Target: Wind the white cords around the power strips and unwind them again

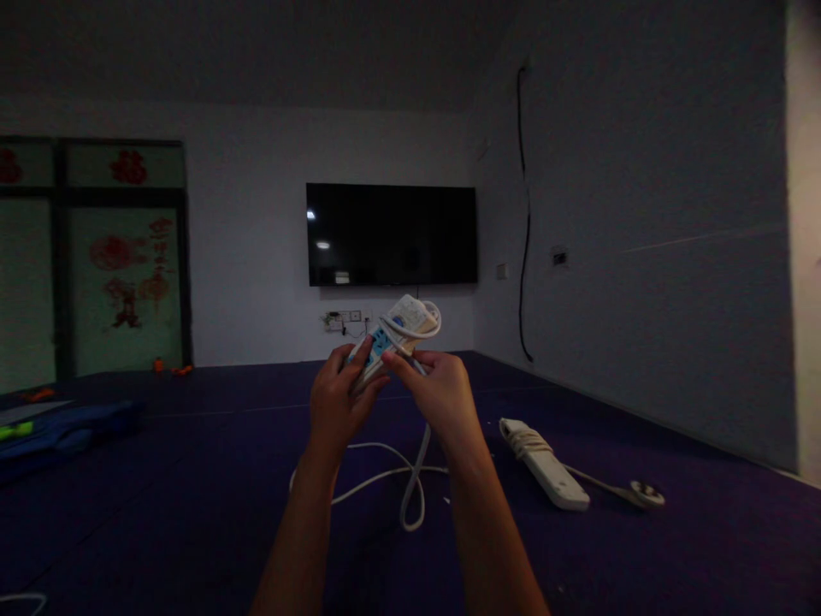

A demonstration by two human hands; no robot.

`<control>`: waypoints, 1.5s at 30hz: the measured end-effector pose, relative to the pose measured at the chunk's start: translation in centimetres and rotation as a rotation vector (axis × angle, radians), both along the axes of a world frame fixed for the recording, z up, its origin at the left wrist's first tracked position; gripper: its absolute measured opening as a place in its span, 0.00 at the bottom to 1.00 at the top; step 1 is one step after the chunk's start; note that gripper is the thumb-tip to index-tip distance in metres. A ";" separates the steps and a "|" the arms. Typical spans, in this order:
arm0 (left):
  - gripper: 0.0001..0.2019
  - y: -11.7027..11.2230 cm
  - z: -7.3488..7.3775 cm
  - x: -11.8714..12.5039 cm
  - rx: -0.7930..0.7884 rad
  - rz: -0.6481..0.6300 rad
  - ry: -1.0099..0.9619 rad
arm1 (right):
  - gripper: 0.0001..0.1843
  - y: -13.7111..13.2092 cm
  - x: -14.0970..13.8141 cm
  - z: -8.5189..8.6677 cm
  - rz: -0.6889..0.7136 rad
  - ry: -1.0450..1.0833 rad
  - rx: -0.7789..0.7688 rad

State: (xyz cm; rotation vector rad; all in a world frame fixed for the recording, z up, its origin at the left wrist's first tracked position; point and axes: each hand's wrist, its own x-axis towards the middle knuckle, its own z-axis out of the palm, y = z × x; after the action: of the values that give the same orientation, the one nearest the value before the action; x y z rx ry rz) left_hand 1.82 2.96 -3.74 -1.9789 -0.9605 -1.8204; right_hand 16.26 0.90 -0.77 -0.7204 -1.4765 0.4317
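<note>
A white power strip (416,313) with blue socket faces is held up in front of me, tilted with its far end up and to the right. My left hand (341,389) grips its lower left end, fingers over the top and thumb along the near side. My right hand (438,385) pinches the white cord (420,445) close by the strip's right side. Part of the cord loops round the strip's far end. The rest hangs down and lies in loose loops on the dark blue floor, partly hidden behind my forearms.
On the floor to the right lies a second white power strip (555,479), cord wound round it, its plug (646,494) trailing rightward. Blue cloth (77,428) lies at left. A television (392,235) hangs on the far wall, and a black cable (527,248) runs down the right wall.
</note>
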 end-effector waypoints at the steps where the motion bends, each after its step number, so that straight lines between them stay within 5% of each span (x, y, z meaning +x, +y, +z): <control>1: 0.27 0.1 -0.1 -0.1 0.024 0.040 0.015 | 0.20 0.0 -0.2 0.0 -0.013 0.012 0.000; 5: 0.25 0.0 -0.3 0.1 0.085 0.117 0.017 | 0.19 0.5 -0.9 -0.1 -0.002 0.100 0.023; 11: 0.24 -0.4 -0.1 0.6 0.044 -0.054 -0.165 | 0.19 1.0 -1.2 -0.3 0.110 0.195 0.059; 20: 0.55 -0.9 0.1 1.2 0.223 -0.024 -0.569 | 0.20 1.7 -2.3 -0.6 0.188 0.366 -0.085; 24: 0.55 -1.1 0.7 2.8 0.011 -0.362 -0.888 | 0.23 2.0 -3.6 -0.9 0.329 0.593 -0.166; 29: 0.24 -2.0 2.0 3.5 -0.661 -1.099 -1.079 | 0.23 2.3 -4.5 -1.2 0.398 0.678 -0.211; 32: 0.15 -3.1 3.0 2.7 -0.686 -1.248 -1.224 | 0.21 2.7 -4.5 -1.4 0.343 0.596 -0.150; 37: 0.23 -4.8 4.0 1.1 -0.535 -1.230 -1.404 | 0.22 3.7 -4.4 -1.8 0.367 0.379 -0.079; 45: 0.12 -4.7 3.7 0.6 -0.369 -1.019 -1.507 | 0.16 3.2 -5.6 -2.0 0.549 0.210 -0.029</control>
State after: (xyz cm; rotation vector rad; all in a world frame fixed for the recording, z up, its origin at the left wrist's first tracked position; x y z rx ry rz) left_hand 2.47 -1.75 -0.06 -0.8399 -0.4509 -4.1199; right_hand 10.71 4.13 -2.74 -0.2678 -1.4566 0.9193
